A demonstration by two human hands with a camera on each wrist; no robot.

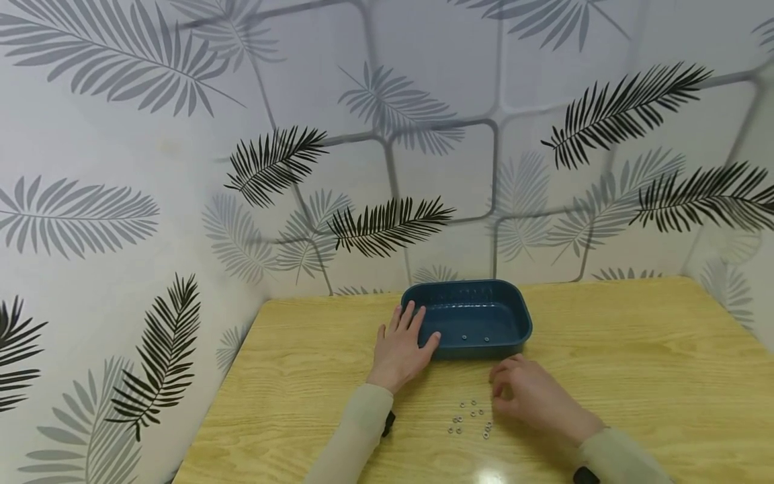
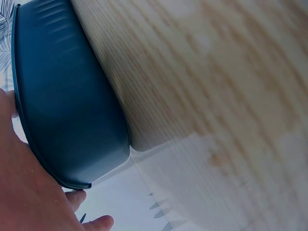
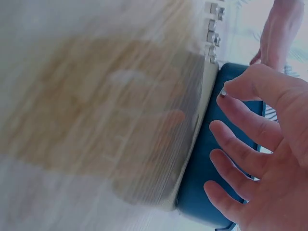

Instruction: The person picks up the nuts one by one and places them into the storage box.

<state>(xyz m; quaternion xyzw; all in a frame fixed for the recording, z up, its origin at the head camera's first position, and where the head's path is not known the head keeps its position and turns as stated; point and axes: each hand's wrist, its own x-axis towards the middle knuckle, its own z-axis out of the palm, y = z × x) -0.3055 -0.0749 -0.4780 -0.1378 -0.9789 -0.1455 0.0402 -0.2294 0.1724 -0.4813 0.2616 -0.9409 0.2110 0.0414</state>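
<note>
The left hand point(image 1: 398, 349), fingers spread, touches the blue bin point(image 1: 478, 352)'s left rim; the right hand point(image 1: 532, 396) pinches a nut point(image 3: 223, 93).

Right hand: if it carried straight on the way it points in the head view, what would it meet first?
Probably the near wall of the blue bin, just beyond the right hand; its height is unclear, so it might pass over the rim.

2 nuts point(image 1: 486, 339) inside bin point(image 1: 478, 352)
</note>
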